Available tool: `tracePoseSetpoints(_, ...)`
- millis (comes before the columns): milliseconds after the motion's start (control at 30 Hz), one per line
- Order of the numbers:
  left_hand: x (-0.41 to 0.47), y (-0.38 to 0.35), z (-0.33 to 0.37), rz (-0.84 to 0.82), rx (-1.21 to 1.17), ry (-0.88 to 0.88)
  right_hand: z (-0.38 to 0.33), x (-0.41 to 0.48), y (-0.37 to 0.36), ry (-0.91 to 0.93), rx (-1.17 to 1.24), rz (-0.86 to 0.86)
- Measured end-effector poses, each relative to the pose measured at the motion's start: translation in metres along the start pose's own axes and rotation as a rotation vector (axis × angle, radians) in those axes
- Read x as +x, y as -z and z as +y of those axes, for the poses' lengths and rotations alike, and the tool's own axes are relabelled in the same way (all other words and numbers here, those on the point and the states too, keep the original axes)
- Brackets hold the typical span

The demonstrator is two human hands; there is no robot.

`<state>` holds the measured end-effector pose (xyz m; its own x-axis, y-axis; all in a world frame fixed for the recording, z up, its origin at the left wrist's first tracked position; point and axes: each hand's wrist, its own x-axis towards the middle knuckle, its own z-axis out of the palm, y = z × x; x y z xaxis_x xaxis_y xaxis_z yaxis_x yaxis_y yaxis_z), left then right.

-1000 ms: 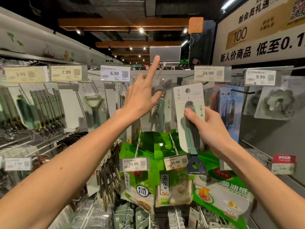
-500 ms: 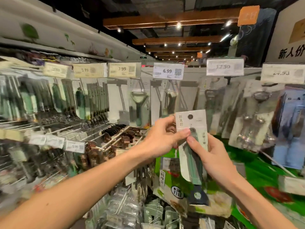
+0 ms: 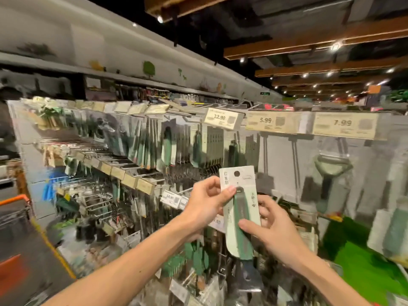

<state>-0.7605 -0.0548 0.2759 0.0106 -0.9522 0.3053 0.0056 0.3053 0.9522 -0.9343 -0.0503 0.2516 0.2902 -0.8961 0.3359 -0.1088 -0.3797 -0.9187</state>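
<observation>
I hold a packaged kitchen tool upright in front of a shop display: a green handle on a pale card with a round hang hole at the top. My left hand pinches the card's upper left edge, thumb on the front. My right hand grips the lower right of the pack, thumb across the green handle, fingers behind the card. The tool's dark lower end hangs below my right hand.
Rows of metal pegs carry hanging green kitchen tools behind the pack. Price tags line the top rail. A green peeler pack hangs at the right. Green packets lie low right. An orange cart edge shows at the left.
My left hand came down from pointing at a price tag and took hold of the pack's upper edge. The view has swung left along the shelves, and the pack is now further right.
</observation>
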Motion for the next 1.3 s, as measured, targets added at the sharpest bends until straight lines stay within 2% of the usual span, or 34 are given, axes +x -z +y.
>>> tracePoseSetpoints(267,0.078,0.115,0.006,0.169,-0.109,-0.062,-0.013,0.097,-0.111,0.072,0.014,0.059)
tracePoseSetpoints(367,0.098,0.138,0.009,0.239,0.027,-0.174,-0.019,0.125,-0.136,0.111,-0.001,0.086)
tracePoseSetpoints(467,0.107,0.154,0.009,0.188,0.148,-0.38,-0.02,0.146,-0.149,0.172,-0.106,0.145)
tracePoseSetpoints(533,0.117,0.164,0.009,0.154,0.258,-0.453,-0.02,0.159,-0.154,0.202,-0.18,0.205)
tracePoseSetpoints(700,0.145,0.175,0.012,0.108,0.382,-0.544,-0.024,0.178,-0.163,0.291,-0.204,0.277)
tracePoseSetpoints(833,0.157,0.172,0.014,0.105,0.421,-0.601,-0.027,0.189,-0.162,0.291,-0.177,0.321)
tracePoseSetpoints(967,0.163,0.166,0.011,0.12,0.48,-0.597,-0.025,0.197,-0.162,0.284,-0.139,0.353)
tracePoseSetpoints(1300,0.166,0.175,0.004,0.145,0.553,-0.615,-0.026,0.199,-0.17,0.271,-0.262,0.392)
